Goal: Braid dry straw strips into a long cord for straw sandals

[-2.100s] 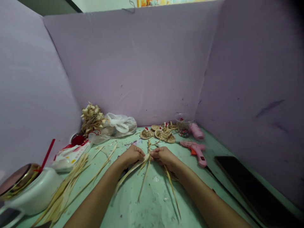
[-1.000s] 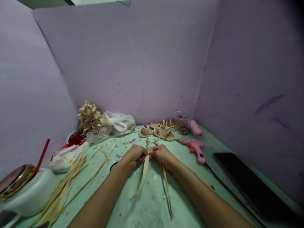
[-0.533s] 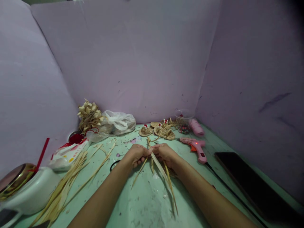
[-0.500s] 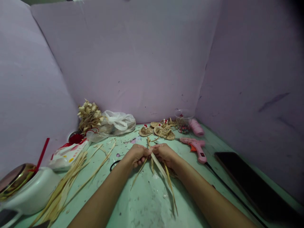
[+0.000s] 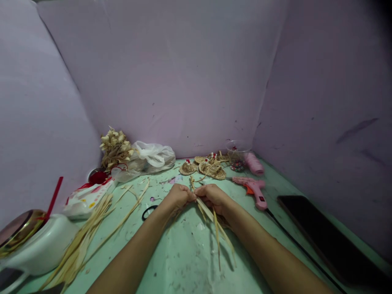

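Both hands meet over the middle of the table, closed round a thin braid (image 5: 192, 182) of dried straw-like strips. My left hand (image 5: 180, 197) pinches it from the left, fingertips touching those of the other hand. My right hand (image 5: 212, 197) grips from the right. Loose pale strips (image 5: 211, 215) hang from between the fingers toward me, and the braid's finished end points away. Which strip each finger holds is hidden. Just beyond lie small woven straw slippers (image 5: 211, 169) with red and white beads.
A pink glue gun (image 5: 252, 190) with a black cord and a dark phone-like slab (image 5: 321, 237) lie right. Behind are a bead cup (image 5: 238, 157) and pink thread spool (image 5: 253, 163). Left are loose straw strips (image 5: 79, 245), a white plastic bag (image 5: 154, 157) and a white mug-like vessel (image 5: 45, 241).
The hanging strips have swung and shifted to the right. A strip that hung below my left hand now lies close along its wrist. Both hands stay nearly in place.
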`<state>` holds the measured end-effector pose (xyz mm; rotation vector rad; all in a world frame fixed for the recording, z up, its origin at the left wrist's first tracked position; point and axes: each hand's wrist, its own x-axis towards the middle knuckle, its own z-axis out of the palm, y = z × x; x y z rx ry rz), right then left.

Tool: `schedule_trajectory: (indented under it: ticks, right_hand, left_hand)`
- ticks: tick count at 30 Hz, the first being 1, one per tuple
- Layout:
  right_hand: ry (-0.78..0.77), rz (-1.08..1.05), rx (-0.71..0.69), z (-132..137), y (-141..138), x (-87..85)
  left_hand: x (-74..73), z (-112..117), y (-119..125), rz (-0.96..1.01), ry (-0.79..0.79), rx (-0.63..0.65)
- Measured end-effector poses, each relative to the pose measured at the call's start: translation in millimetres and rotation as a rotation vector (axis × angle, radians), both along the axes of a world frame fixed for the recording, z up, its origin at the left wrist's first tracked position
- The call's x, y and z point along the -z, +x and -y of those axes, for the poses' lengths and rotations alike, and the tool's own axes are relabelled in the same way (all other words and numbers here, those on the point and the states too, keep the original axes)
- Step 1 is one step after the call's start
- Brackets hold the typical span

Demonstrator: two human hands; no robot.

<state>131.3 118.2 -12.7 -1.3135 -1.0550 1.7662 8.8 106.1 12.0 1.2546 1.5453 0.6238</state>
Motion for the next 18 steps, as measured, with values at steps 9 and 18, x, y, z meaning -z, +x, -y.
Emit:
schedule_trajectory:
  ticks: [9, 18]
  right_hand:
    - [-0.022, -0.042, 0.004, 6, 0, -7.6]
    - [0.24, 0.181, 0.039, 3, -4, 5.7]
  left_hand:
    - [6.2, -8, -15, 0.167, -0.08, 0.113]
    - [8.0, -6, -9, 0.135, -0.099, 0.03]
